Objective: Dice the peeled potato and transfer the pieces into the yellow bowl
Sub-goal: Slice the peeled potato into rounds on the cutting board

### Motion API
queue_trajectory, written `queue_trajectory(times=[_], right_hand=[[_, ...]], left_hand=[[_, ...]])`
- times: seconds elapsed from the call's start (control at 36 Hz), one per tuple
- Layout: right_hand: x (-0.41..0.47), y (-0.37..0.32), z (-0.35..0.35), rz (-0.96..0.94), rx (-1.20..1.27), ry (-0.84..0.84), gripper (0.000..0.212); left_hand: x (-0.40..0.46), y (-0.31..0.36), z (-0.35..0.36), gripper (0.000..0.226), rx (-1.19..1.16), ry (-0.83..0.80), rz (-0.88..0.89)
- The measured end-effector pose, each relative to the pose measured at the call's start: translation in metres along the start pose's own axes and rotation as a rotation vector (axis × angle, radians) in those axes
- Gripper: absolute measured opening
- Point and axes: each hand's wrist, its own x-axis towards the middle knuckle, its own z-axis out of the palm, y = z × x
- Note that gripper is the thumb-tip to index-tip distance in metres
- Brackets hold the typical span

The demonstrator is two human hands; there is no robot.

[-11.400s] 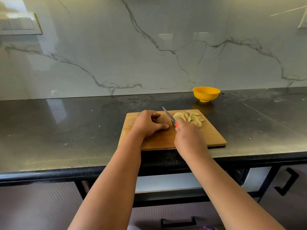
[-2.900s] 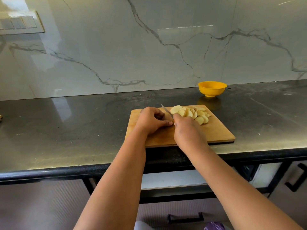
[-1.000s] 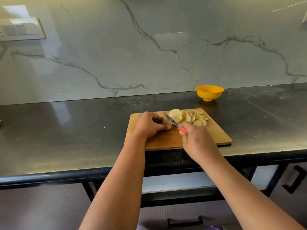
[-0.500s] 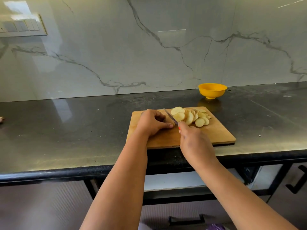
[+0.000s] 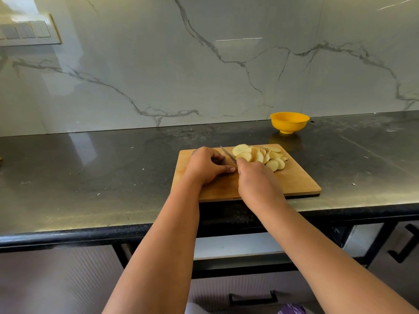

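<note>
A wooden cutting board lies at the counter's front edge. Several pale round potato slices lie fanned across its far right part. My left hand is curled on the board, fingers bent over what is left of the potato, which is hidden under them. My right hand grips the knife; its thin blade points away between the two hands, and the handle is covered by my fingers. The yellow bowl stands upright behind the board, near the wall, and its inside cannot be seen.
The dark stone counter runs left and right of the board, backed by a marble wall. A switch panel sits at the upper left. Drawers with black handles are below the counter edge.
Since the oldest frame the fan of slices has grown. Within the last second my right hand dropped closer to my left, covering the red handle. The left hand has stayed put.
</note>
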Motion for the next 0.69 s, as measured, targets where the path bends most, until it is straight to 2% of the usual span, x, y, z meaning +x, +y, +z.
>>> queue_trajectory(times=[0.19,0.36,0.5,0.61,0.69], right_hand=[[-0.006,0.003,-0.007,0.004,-0.108,-0.200,0.019],[0.004,0.015,-0.024,0.026,-0.050,-0.262,0.028],[-0.017,0.054,-0.017,0.049,0.084,-0.127,0.017],[-0.017,0.072,-0.015,0.032,0.280,0.039,0.009],[-0.018,0.071,-0.016,0.039,0.358,0.062,0.011]], left_hand=[[-0.002,-0.002,0.000,0.045,-0.026,-0.018,0.006],[-0.004,-0.001,-0.002,0.047,-0.071,-0.033,-0.035],[-0.004,0.002,-0.004,0.062,-0.040,-0.084,0.002],[-0.005,0.005,-0.005,0.037,-0.049,-0.111,0.005],[-0.004,0.003,-0.005,0.028,-0.037,-0.040,-0.019]])
